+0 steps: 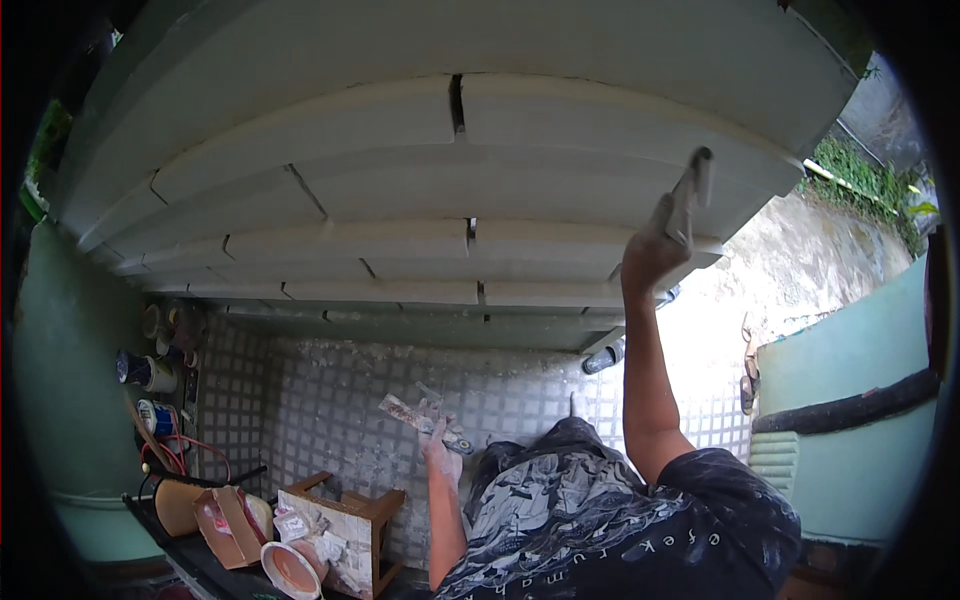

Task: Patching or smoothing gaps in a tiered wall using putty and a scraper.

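Head view, right hand (655, 255) grip wrapped round blurred tool (689, 192), near pale grooved surface (560, 180), left hand (440, 452) grip round flat scraper (402, 411)

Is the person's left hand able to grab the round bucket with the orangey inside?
Probably not right now: the left hand is already gripping a flat tool. The round bucket has an open top, but in this view the wooden stool lies between them, so the arm might need to stretch across.
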Demonstrator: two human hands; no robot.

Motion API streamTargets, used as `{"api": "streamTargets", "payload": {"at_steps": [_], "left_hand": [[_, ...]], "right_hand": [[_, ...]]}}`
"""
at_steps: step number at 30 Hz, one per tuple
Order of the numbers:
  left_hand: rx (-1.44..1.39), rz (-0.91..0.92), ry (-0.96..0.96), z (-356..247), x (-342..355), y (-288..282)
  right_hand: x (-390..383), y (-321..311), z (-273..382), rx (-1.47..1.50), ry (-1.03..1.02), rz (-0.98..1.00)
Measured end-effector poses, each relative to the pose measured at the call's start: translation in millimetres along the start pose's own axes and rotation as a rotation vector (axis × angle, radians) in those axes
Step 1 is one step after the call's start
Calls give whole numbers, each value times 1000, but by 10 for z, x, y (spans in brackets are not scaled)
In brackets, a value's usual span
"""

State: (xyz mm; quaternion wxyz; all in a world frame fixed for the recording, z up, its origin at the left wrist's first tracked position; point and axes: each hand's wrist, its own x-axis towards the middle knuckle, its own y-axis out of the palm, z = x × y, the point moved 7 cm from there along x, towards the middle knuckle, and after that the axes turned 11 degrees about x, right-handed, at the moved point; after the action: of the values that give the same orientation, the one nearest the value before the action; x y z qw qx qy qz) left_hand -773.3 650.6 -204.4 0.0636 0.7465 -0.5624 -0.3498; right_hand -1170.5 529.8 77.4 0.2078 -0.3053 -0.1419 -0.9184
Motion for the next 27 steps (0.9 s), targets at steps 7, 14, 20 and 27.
{"api": "streamTargets", "payload": {"at_steps": [7, 14, 20, 27], "left_hand": [[84, 121, -107, 71, 52, 252], [151, 117, -117, 146, 131, 264], [121, 94, -98, 197, 57, 322], [161, 100, -130, 386, 94, 440]], "right_hand": [[-597, 168, -275, -216, -284, 749], [-179, -713, -1192, -651, -365, 721], [731, -2408, -1964, -1038, 227, 310], [207, -1181, -940, -424, -424, 553]]}}
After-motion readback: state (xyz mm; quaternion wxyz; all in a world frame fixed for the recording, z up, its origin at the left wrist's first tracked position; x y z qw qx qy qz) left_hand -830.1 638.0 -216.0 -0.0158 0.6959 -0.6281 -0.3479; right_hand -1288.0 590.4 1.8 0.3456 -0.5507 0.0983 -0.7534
